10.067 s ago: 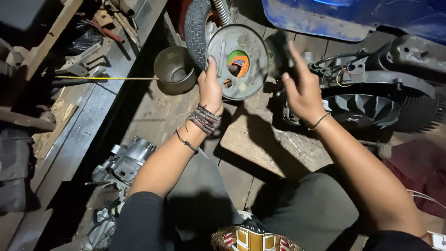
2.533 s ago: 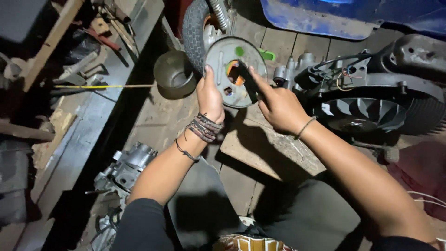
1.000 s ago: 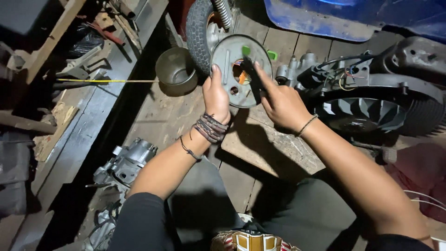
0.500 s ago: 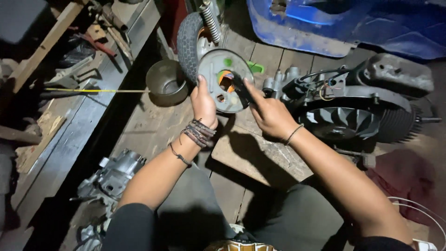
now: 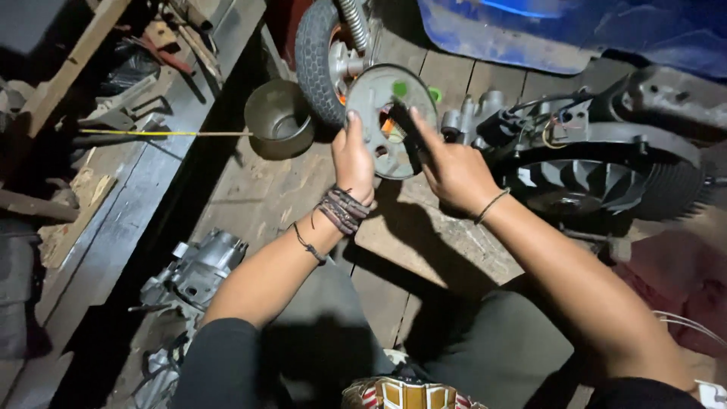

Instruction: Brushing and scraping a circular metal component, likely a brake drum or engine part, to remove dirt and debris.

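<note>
Metal disc, round and grey with holes and a green spot near its top, is standing on edge over the wooden floor planks, just in front of the small black tyre and its wheel. I am gripping the disc's left rim with my left hand, fingers wrapped up the edge and thumb pressing on the face, so that hand is closing on the disc. My right hand is reaching in from the other side, fingers bunched around a dark tool that I am pushing against the disc's middle, where something orange is showing through an opening. I cannot tell what kind of tool it is, since it is dark and partly hidden by my fingers.

Beaded bands are circling my left wrist, and a thin cord is sitting on my right wrist. Just right of the disc, an engine block with a black finned fan is lying on the planks, wires curling over its top. Left of the tyre, a round metal bowl is sitting on the floor. A grey engine casing is lying beside my left knee. A blue body panel is stretching across the top, and wood scraps are crowding the left edge.
</note>
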